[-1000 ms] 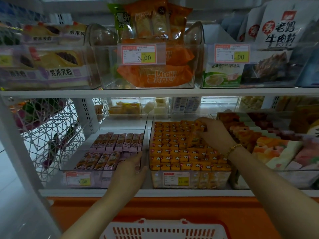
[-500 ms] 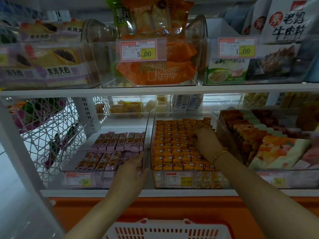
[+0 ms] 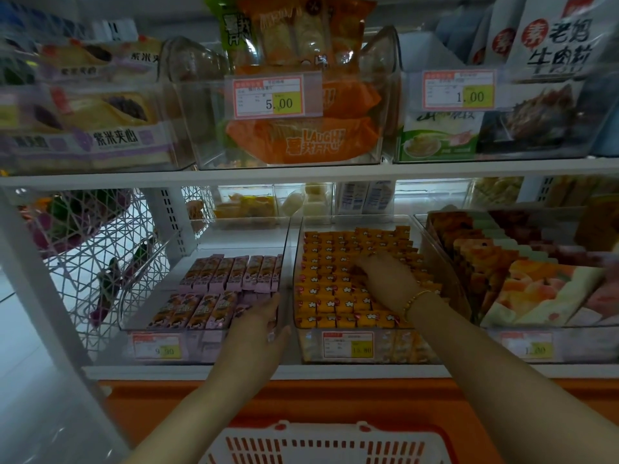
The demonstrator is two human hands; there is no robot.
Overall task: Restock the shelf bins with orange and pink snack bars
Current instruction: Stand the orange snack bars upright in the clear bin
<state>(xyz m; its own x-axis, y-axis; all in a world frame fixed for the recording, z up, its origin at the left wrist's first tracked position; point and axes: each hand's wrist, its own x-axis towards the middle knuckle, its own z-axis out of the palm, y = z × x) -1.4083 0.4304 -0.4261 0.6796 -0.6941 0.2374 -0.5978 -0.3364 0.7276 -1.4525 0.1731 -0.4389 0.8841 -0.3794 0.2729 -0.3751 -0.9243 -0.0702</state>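
Our right hand [image 3: 390,279] lies palm down on the orange snack bars [image 3: 330,286], a little right of the frame's centre, fingers loosely spread and pointing toward the back rows; we cannot tell whether it pinches a bar beneath it. A gold bracelet [image 3: 415,301] circles that wrist. The orange bars fill their clear bin [image 3: 445,283] in tight rows, nearly to the rim, and a price tag [image 3: 347,344] is fixed to the bin's front wall. Our left hand [image 3: 259,329] sits lower and to the left, fingers fairly wide and resting against the front right corner of the neighbouring clear bin [image 3: 134,316], with the fingertips touching the nearest pink snack bars [image 3: 214,289]; it grips nothing that we can see. The pink bars lie in two short rows, leaving the back of their bin bare. Both bins stand side by side on the lower white shelf [image 3: 301,370]. To the right, a third bin holds mixed cake slices [image 3: 522,279]. On the shelf above, centre top of the frame, orange snack bags [image 3: 301,142] fill a bin marked 5.00. At the bottom edge we see the rim of a red and white basket [image 3: 328,440].
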